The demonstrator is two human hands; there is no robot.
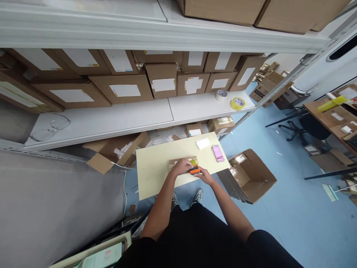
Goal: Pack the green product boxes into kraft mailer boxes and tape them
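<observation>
A small cardboard box [173,162] lies on the pale yellow table [156,163], partly hidden by my left hand [182,166]. That hand rests over the box, its fingers closed near a yellow patch [193,162]; what they pinch is hidden. My right hand [205,175] is closed on an orange-and-black tape dispenser [194,170] at the box's right end, beside the left fingertips. Farther right on the table are a white packet or paper stack [203,143] and a blurred pink item [218,153].
A large open carton [251,175] stands right of the table; another open carton [111,150] is at its left. Ahead, a white shelf [134,121] bears labelled boxes [124,90], a white tape roll [221,95] and a yellow tape roll [237,103]. A desk [320,115] stands far right.
</observation>
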